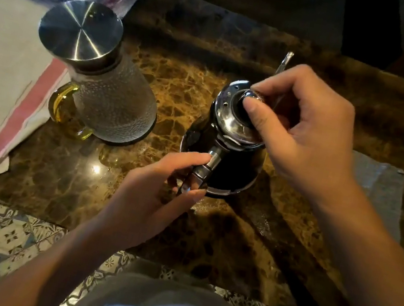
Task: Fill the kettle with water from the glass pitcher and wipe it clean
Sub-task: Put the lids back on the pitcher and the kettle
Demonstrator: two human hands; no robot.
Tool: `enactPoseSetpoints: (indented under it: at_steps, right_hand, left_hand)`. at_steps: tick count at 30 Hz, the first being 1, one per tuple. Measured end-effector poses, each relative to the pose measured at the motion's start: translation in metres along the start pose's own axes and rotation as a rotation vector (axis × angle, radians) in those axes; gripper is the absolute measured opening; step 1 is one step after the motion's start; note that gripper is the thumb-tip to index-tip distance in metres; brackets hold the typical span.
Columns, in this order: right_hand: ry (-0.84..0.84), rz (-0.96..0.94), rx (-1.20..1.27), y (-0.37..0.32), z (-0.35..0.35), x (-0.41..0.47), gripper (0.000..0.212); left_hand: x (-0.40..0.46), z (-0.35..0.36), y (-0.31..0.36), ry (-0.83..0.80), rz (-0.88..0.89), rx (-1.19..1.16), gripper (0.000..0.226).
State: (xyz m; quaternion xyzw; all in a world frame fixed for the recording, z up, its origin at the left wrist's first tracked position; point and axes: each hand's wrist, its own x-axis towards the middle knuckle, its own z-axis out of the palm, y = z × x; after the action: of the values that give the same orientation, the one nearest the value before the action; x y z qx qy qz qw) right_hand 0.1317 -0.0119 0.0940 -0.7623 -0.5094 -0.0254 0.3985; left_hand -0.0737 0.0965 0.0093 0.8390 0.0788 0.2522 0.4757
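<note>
From the head view, a dark, glossy metal kettle (231,163) with a thin gooseneck spout stands on the brown marbled stone surface (185,88), a little right of centre. The left hand (160,183) curls around the kettle's metal handle (201,173), thumb lying along its top. The right hand (304,133) pinches the knob of the shiny perforated steel lid (232,112) between thumb and fingers (the lid sits tilted on the kettle's mouth). To the left, apart from the kettle, stands the textured glass pitcher (112,102) with an amber glass handle and a brushed-steel cap. Behind and beside it lies a white cloth with a red stripe (5,80). A grey cloth (379,184) lies on the surface to the right, partly under the right forearm. No brand, label or writing can be read anywhere.
</note>
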Motion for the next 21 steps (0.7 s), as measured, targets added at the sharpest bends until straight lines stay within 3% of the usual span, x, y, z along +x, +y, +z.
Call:
enactPoseSetpoints:
  at_steps: [7,21]
  right_hand:
    - [-0.11,-0.02,-0.036,0.008,0.002,0.004,0.015]
    - [-0.117,0.066,-0.048,0.014,0.004,0.003,0.016]
  left_hand:
    - [-0.003,0.004,0.0,0.046,-0.04,0.008,0.047]
    - [0.001,0.002,-0.006,0.0,-0.045,-0.079,0.047]
